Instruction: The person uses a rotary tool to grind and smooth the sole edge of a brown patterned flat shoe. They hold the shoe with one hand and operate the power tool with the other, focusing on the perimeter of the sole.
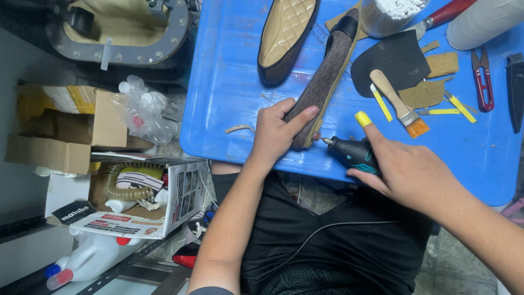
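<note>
While the left hand (275, 134) clamps the heel end of a flat shoe (322, 82) turned sole-up on the blue table (229, 87), thumb along one edge and fingers curled round the other, the right hand (406, 169) is closed around a corded rotary tool (352, 152), its index finger capped in a yellow guard (362, 118); the bit touches the sole's edge just beside the left thumb. If the bit skips off that narrow edge it could, I judge, nick the thumb or gouge the sole, since grip and bit sit so close; the cord trailing over the lap might also tug the tool. Near the right hand lie a glue brush (401, 104), a black rubber sole sheet (396, 60) and yellow strips (382, 102); the matching quilted-insole shoe (286, 35) rests upright beside the first; red snips (482, 79) lie well apart.
</note>
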